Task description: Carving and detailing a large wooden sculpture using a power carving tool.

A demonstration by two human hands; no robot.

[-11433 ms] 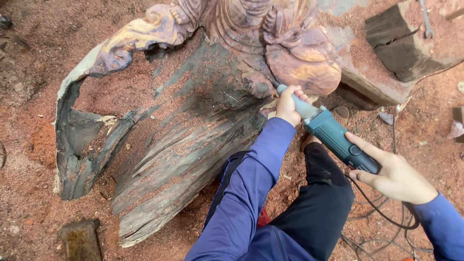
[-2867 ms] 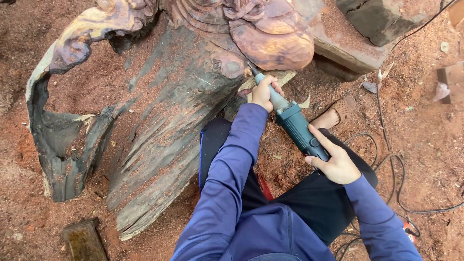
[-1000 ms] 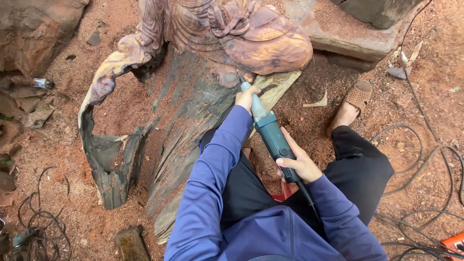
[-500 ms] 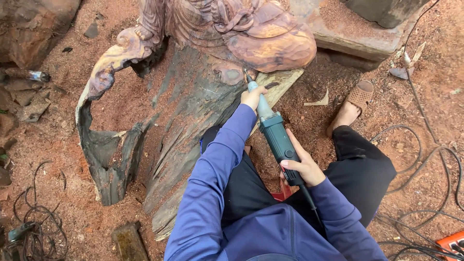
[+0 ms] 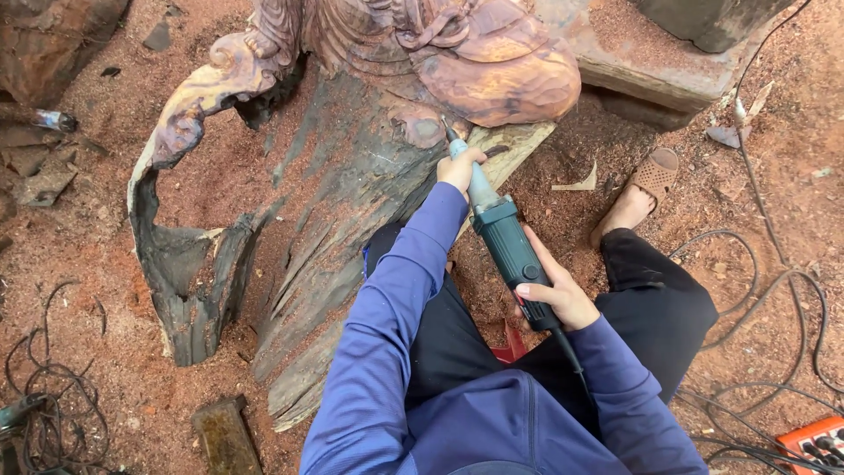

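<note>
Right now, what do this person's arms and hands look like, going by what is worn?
Both arms wear long blue-violet sleeves reaching the wrists, smooth fabric, no markings visible. The left hand and right hand are bare: no gloves, rings or watch visible.

Outdoor wood-carving yard, rough workshop on bare ground. You sit directly on reddish earth (image 5: 774, 123) covered in sawdust and wood chips. In front of you lies a large carved trunk (image 5: 352, 176), its upper end already shaped into smooth folds and scrolls, its lower end raw, dark and splintered. You hold a corded teal power carving tool (image 5: 505, 251) with its tip against the wood. Black power cables (image 5: 774, 290) trail across the dirt at your right; another tangle of cable (image 5: 53, 396) lies at your left. An orange socket block (image 5: 813, 438) sits bottom right. More rough timber blocks (image 5: 651, 66) lie behind the carving. Offcuts (image 5: 224, 431) are scattered about.
</note>
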